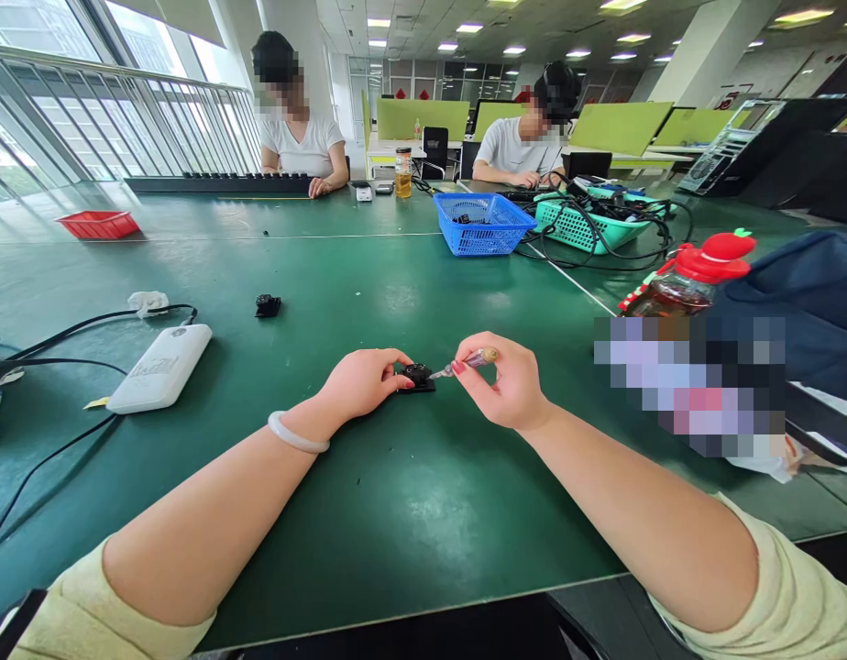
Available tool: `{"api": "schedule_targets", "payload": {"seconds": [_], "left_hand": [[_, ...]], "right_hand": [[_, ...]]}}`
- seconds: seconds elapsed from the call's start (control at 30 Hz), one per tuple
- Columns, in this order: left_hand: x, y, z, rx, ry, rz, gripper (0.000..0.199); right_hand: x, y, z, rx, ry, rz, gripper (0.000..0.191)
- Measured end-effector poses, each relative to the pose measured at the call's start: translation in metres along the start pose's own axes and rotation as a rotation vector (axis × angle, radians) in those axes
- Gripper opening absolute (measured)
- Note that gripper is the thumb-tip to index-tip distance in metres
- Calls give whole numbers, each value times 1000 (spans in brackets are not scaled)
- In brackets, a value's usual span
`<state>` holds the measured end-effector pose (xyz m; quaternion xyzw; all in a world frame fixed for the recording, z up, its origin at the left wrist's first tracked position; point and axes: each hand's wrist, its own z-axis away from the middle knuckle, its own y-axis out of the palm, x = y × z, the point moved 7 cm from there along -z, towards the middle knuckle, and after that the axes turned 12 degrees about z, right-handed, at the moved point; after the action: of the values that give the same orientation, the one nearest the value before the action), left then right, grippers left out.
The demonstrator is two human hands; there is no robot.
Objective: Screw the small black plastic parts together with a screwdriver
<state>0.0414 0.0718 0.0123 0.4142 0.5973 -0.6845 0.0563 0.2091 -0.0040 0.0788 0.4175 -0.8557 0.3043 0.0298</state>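
Note:
My left hand, with a pale bangle at the wrist, pinches a small black part against the green table. The part looks like a dark block on a flat base; its exact kind is too small to make out. Between the thumb and fingers of my right hand is a small hand tool with a brownish handle and a slim metal tip. That tip points left and reaches the right side of the black part. Farther off to the left lies a similar black part.
A white power bank with black cables lies left. Across the table are a red tray, a blue basket and a teal basket of cables. A red-lidded bottle stands right. Two people sit opposite.

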Motion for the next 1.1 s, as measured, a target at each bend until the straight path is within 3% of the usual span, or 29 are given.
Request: {"api": "schedule_targets", "payload": {"seconds": [0.33,0.57,0.77,1.1], "left_hand": [[0,1,-1,3,43,-40,37],[0,3,1,51,18,-12,53],[-6,2,4,42,42,-20,39],[-1,2,3,24,-17,-37,38]], "right_hand": [[-5,4,0,26,46,71,8],[4,-5,0,-77,13,60,7],[15,-2,1,-21,-99,24,7],[14,10,4,63,-160,63,5]]}}
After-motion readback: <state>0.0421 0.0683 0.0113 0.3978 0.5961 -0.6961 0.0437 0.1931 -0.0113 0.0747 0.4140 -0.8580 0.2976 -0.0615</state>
